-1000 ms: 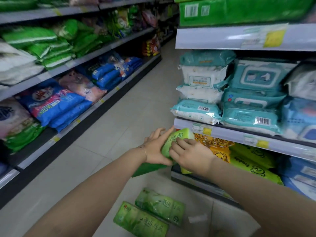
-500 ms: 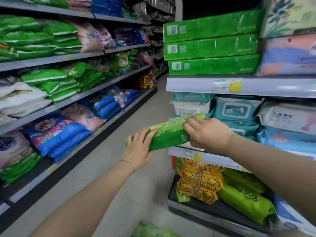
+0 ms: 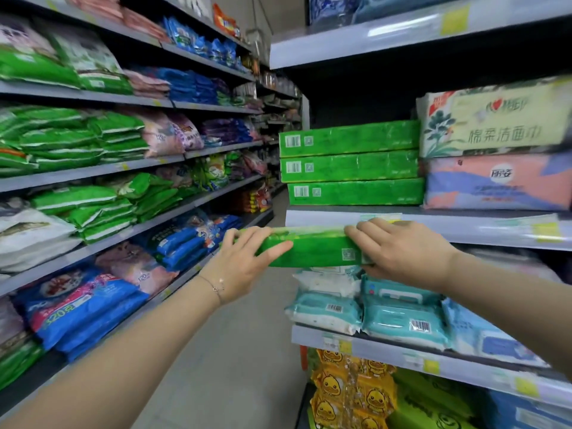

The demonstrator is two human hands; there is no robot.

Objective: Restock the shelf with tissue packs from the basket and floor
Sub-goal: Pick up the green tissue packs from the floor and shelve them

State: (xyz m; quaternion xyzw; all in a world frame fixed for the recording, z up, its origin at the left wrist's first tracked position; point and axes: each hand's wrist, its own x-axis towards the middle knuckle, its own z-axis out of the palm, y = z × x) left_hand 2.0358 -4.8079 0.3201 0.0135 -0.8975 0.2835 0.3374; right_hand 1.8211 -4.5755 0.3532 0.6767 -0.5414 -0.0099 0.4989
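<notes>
Tissue pack (image 3: 312, 247), green, held level at centre frame, just below the shelf edge (image 3: 325, 217). Left hand (image 3: 244, 267) clamps its 9 o'clock end, right hand (image 3: 402, 252) its 3 o'clock end. Step: lifting to shelve. Next, probably: raise toward 12 o'clock onto the green stack (image 3: 349, 164).
</notes>
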